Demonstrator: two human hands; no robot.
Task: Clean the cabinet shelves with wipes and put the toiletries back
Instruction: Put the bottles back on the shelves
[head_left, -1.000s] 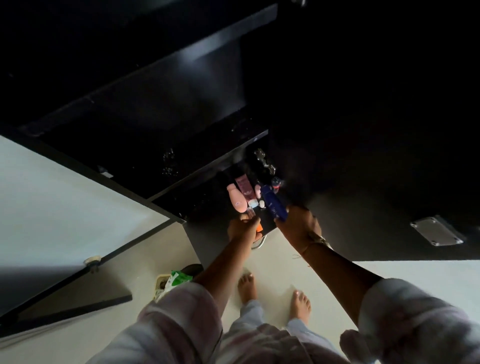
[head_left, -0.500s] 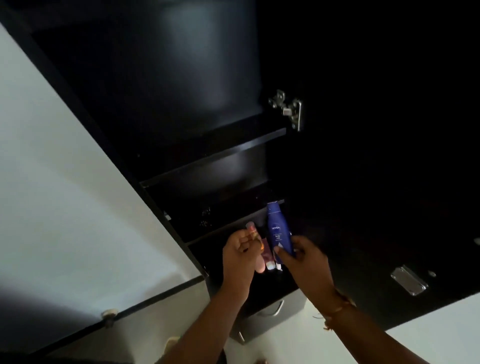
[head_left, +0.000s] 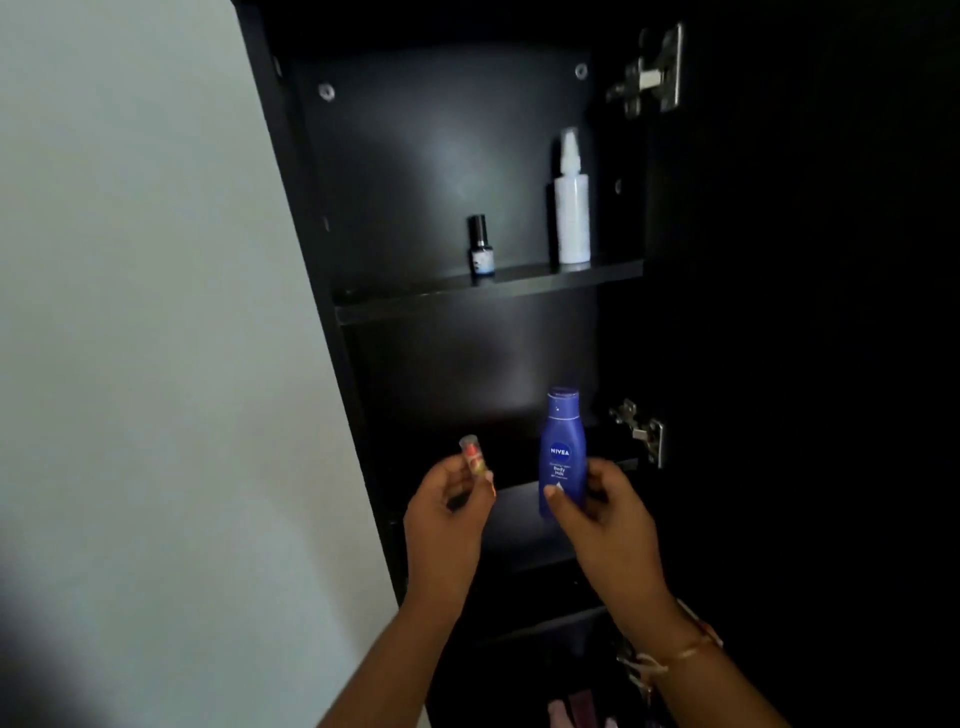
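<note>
— What are the 2 hands holding?
— The right hand (head_left: 597, 519) is gripping an upright blue plastic Nivea bottle (head_left: 562, 447); the left hand (head_left: 444, 525) is pinching a small clear tube with red contents (head_left: 474, 460).
— And the black upper shelf (head_left: 467, 304)?
— It is carrying a tall white spray bottle (head_left: 571, 218) and a small dark bottle (head_left: 480, 244), standing apart.

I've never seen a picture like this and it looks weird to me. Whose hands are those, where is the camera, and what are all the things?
There is no machine here, only a person. The camera sits on the person's head and looks forward and down, so you see what they see: their own two hands in front of a dark cabinet. The left hand pinches a small tube. The right hand holds a blue lotion bottle upright. Higher up, on a shelf, stand a small dark bottle and, to its right, a white spray bottle. The job is putting toiletries back.
</note>
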